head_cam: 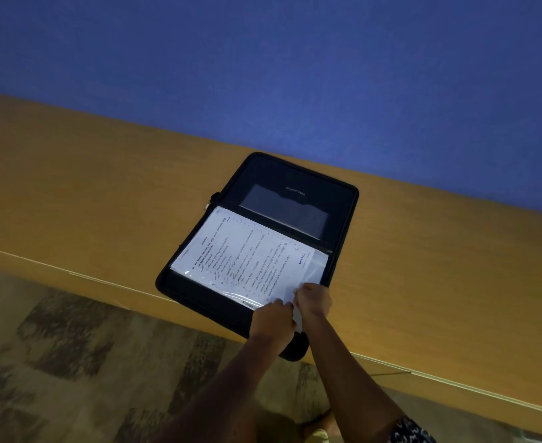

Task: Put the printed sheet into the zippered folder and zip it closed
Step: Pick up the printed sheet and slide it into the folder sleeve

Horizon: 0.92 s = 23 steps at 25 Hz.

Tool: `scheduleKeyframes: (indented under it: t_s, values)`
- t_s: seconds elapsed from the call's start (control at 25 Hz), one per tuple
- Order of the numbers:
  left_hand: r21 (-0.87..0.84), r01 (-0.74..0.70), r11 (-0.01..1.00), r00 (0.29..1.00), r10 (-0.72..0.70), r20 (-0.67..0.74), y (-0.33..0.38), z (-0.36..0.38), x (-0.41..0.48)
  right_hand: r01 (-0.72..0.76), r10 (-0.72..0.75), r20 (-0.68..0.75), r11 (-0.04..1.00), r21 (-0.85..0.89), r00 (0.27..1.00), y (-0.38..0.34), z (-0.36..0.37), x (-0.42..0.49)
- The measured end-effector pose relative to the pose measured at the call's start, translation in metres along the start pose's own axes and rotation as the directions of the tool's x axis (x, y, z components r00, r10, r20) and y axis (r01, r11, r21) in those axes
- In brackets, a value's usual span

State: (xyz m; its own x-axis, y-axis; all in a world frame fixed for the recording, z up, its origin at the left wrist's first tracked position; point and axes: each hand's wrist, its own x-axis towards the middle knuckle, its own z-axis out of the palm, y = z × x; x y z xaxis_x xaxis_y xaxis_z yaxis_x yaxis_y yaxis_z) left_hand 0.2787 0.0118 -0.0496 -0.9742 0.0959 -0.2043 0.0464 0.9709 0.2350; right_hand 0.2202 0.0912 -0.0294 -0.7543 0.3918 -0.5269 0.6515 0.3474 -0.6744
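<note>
While two bare forearms reach in from 6 o'clock, the left hand (pixel 274 318) and right hand (pixel 313 300) both pinch the near corner of one printed sheet (pixel 247 260). That sheet lies on the lower half of one black zippered folder (pixel 295 174), spread open on the wooden table (pixel 87 187). Toward 12 o'clock stands a blue wall (pixel 263 59); patterned floor (pixel 71 362) lies at 8 o'clock.

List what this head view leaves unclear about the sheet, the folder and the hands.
- Sheet: print too small to read.
- Sheet's near corner: covered by the left hand and right hand, so each grip is unclear.
- Folder: near corner behind the hands; its label is too small.
</note>
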Motion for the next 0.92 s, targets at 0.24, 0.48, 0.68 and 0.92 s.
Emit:
scheduleKeyframes:
  t_s: [0.24,0.48,0.68,0.92]
  values:
    - [0.000,-0.075,0.997,0.993,0.075,0.086,-0.004,-0.003,-0.013,-0.086,0.080,0.145,0.995,0.039,0.986,0.014,-0.006,-0.011]
    - [-0.106,0.036,0.994,0.999,-0.036,0.010,-0.048,-0.025,-0.027,-0.108,0.111,0.397,0.994,-0.028,0.911,0.030,-0.020,-0.031]
    - [-0.172,0.207,0.963,0.965,-0.230,-0.126,-0.100,-0.041,-0.026,-0.098,0.093,0.358,0.995,-0.006,0.929,0.040,-0.029,-0.034]
    - [-0.090,0.468,0.879,0.868,-0.476,-0.142,-0.153,-0.054,-0.020,-0.006,0.000,0.117,0.999,0.049,0.993,0.076,-0.036,-0.040]
